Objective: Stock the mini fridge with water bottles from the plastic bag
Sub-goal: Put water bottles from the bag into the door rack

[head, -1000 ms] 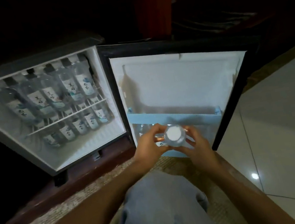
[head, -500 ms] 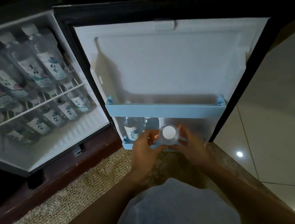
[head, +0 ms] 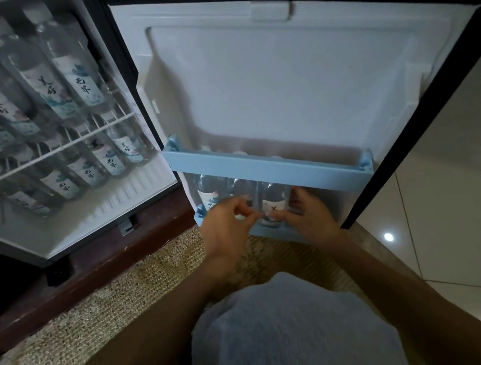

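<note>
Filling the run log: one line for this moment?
clear labelled plastic water bottle | upright in pale blue door shelf | left hand, right hand pinching it

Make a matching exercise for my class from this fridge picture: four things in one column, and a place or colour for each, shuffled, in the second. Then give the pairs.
Things
1. bottle between left hand and right hand
2. door rail
3. wire shelf
4. mat

Descriptions
A. light blue, across the open door
B. beige and woven, on the floor before the fridge
C. standing in the door, below the rail
D. white, inside the fridge, with bottles above and below it

Pairs: 1-C, 2-A, 3-D, 4-B
</note>
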Available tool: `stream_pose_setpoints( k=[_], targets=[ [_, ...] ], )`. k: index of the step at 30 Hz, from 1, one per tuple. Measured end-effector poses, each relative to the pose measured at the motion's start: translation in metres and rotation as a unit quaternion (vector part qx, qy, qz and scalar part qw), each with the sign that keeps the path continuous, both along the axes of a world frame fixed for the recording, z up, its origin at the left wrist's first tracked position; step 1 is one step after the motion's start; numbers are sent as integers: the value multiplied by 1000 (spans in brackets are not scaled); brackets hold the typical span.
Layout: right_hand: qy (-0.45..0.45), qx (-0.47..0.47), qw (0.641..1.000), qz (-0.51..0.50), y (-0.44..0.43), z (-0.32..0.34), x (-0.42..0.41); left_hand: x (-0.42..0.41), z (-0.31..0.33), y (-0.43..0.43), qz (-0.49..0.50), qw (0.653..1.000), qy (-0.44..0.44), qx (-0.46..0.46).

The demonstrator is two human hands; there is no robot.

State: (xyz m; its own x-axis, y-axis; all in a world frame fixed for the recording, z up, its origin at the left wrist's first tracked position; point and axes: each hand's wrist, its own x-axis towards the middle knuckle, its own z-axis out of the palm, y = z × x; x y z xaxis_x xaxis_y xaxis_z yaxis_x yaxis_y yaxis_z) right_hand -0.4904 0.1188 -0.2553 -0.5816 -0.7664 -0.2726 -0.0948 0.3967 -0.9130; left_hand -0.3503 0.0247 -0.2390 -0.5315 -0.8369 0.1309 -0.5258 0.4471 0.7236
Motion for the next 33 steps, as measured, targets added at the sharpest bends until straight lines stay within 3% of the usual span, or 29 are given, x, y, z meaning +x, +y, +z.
stream_pose_setpoints(
  k=[8, 17, 23, 26, 33],
  targets=[
    [24, -4, 997, -76, 1, -9, 3, 8, -12, -11, -12, 999, -9, 34],
    [146, 136, 977, -76, -11, 6, 23, 13, -1, -4, -137, 973, -122, 141],
    [106, 139, 980, -98, -19, 39, 35, 17, 54, -8, -134, 976, -43, 166],
    [74, 115, 988, -69, -16, 65, 43, 24, 86, -7, -109, 973, 12, 203],
    [76, 64, 993, 56, 4, 151, 74, 55, 152, 10, -98, 980, 87, 153]
  ],
)
